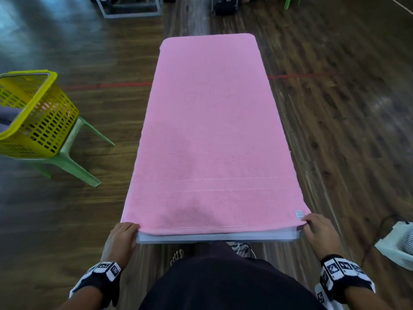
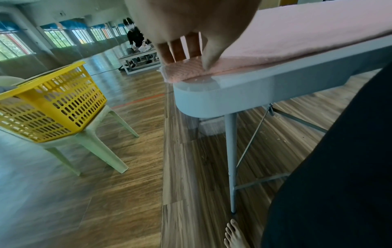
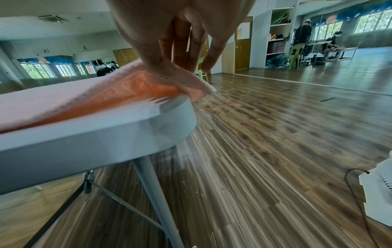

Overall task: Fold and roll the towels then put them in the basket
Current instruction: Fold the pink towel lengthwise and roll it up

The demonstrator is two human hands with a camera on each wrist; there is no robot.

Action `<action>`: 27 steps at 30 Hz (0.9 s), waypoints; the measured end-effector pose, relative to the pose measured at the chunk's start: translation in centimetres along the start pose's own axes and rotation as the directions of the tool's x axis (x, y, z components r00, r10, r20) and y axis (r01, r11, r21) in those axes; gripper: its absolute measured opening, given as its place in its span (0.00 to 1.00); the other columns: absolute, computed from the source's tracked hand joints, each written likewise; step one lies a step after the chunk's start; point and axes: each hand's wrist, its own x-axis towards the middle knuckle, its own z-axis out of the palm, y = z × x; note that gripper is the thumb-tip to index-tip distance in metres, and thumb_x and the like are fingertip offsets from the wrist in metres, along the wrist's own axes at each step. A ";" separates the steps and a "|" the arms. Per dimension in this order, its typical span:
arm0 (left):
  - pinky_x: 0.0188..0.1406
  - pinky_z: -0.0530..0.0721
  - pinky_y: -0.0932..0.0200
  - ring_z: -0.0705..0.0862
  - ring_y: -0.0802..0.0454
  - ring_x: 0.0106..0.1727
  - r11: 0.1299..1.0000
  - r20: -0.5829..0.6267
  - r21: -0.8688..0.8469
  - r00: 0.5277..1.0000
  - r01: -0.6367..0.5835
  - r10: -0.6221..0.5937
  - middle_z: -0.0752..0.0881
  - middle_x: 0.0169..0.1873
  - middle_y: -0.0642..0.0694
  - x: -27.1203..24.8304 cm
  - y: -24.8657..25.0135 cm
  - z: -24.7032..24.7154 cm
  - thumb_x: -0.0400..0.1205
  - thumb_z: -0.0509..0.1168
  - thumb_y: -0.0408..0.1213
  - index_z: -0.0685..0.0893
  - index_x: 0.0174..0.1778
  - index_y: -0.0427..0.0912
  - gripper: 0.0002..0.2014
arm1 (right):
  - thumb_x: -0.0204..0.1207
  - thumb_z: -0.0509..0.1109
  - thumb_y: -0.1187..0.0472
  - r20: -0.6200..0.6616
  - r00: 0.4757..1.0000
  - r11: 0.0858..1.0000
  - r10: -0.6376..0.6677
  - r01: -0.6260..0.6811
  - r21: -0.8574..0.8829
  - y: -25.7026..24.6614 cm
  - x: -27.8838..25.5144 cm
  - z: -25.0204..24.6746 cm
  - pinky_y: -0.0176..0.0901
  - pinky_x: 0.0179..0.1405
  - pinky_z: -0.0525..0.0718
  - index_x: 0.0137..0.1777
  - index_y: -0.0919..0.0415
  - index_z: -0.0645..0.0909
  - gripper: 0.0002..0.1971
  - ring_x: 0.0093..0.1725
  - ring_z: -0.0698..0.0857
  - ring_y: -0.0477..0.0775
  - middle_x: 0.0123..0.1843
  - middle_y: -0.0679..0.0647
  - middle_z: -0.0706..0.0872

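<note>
A pink towel (image 1: 210, 130) lies spread flat along the whole grey table (image 1: 216, 238). My left hand (image 1: 125, 231) pinches its near left corner (image 2: 186, 68) at the table's edge. At the near right corner (image 3: 186, 83), my right hand (image 1: 312, 224) pinches the cloth and lifts it slightly off the table (image 3: 106, 134). A small white label (image 1: 299, 214) sits by that corner. The yellow perforated basket (image 1: 33, 115) stands on a green plastic chair (image 1: 71, 157) to the left of the table; the same basket (image 2: 53, 104) shows in the left wrist view.
Some grey cloth (image 1: 9, 119) shows inside the basket. A white fan (image 1: 400, 245) with a black cable stands on the wood floor at the right. Other people work at tables (image 2: 140, 57) far off. My bare foot (image 2: 235, 234) is under the table's near end.
</note>
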 end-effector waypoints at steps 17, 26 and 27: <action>0.53 0.71 0.42 0.78 0.40 0.45 0.947 -0.041 0.195 0.967 0.255 -0.252 0.80 0.42 0.41 2.3 1.5 -1.4 0.70 0.71 0.29 0.82 0.47 0.42 0.11 | 0.67 0.75 0.67 -0.032 0.992 0.967 0.125 -0.129 -0.222 -1.6 0.2 0.3 0.59 0.57 0.71 0.48 0.56 0.84 0.11 0.50 0.79 0.64 0.50 0.59 0.82; 0.44 0.77 0.53 0.76 0.47 0.44 0.995 -0.061 -0.094 0.998 0.017 -0.023 0.80 0.45 0.46 -0.4 2.0 1.2 0.70 0.68 0.27 0.81 0.47 0.39 0.11 | 0.60 0.80 0.75 0.063 0.987 0.988 -0.145 0.147 -0.038 -1.1 -1.9 1.8 0.56 0.45 0.84 0.46 0.61 0.85 0.16 0.46 0.80 0.57 0.47 0.55 0.83; 0.44 0.77 0.53 0.76 0.47 0.45 0.993 -0.062 -0.099 0.996 0.059 -0.065 0.81 0.45 0.45 -0.3 1.8 1.1 0.69 0.72 0.24 0.82 0.47 0.38 0.13 | 0.60 0.79 0.77 0.038 0.995 0.995 -0.089 0.091 -0.033 -1.0 -1.8 1.7 0.58 0.46 0.83 0.47 0.62 0.86 0.16 0.47 0.80 0.59 0.48 0.57 0.83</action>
